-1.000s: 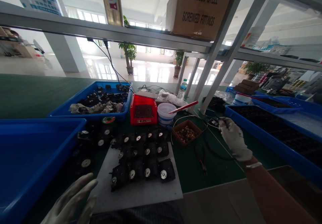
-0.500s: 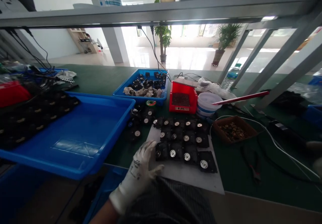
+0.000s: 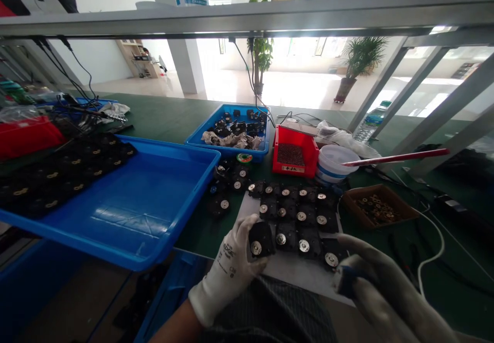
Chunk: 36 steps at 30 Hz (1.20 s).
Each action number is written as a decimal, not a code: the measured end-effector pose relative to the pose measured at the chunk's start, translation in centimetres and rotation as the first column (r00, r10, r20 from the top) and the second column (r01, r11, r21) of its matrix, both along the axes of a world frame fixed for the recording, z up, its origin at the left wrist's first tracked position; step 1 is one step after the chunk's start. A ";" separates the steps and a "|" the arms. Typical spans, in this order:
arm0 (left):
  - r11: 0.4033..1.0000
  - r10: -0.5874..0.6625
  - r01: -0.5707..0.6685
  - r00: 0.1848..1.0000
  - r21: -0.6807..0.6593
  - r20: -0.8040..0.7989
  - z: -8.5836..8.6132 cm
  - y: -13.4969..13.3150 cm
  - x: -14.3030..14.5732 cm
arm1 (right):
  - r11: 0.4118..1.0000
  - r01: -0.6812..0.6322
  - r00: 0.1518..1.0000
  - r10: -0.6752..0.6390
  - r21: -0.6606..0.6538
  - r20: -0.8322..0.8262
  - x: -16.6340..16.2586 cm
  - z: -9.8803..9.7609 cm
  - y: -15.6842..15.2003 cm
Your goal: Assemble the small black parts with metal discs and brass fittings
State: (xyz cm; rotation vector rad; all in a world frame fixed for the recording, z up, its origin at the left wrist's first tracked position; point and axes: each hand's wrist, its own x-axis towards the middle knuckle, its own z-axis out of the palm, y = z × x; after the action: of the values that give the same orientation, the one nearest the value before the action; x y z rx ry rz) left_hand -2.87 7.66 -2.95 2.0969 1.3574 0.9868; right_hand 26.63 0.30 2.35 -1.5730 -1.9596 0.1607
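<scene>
While the left hand (image 3: 231, 266) clamps its fingers on 1 black unit (image 3: 261, 239) and the right hand's (image 3: 393, 284) fingers grip a blurred dark object (image 3: 346, 281), 12 similar units (image 3: 304, 245) apparently await handling.

Green bench top (image 3: 165, 116): large blue tray (image 3: 165, 183), left; smaller blue tray (image 3: 227, 151), centre; red bin (image 3: 311, 151) and white tub (image 3: 335, 160), right of centre; brown box (image 3: 358, 213), right; black units (image 3: 219, 207), centre; pale board (image 3: 284, 269), lower centre.

Two gloved hands (image 3: 229, 268) (image 3: 386, 284) (and two potted plants (image 3: 263, 55) (image 3: 364, 55))
</scene>
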 end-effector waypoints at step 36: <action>0.840 -0.026 0.269 0.887 -0.471 0.460 4.2 -5.6 1.2 | 0.887 -0.039 0.643 -0.330 -0.460 -0.691 -10.4 -3.0 -0.4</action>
State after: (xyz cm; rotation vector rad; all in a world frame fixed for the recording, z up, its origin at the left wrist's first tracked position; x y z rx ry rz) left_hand -1.64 2.10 1.26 1.4328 1.0525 0.8319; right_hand 16.23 -0.09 -0.62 -1.5512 -1.1399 1.0869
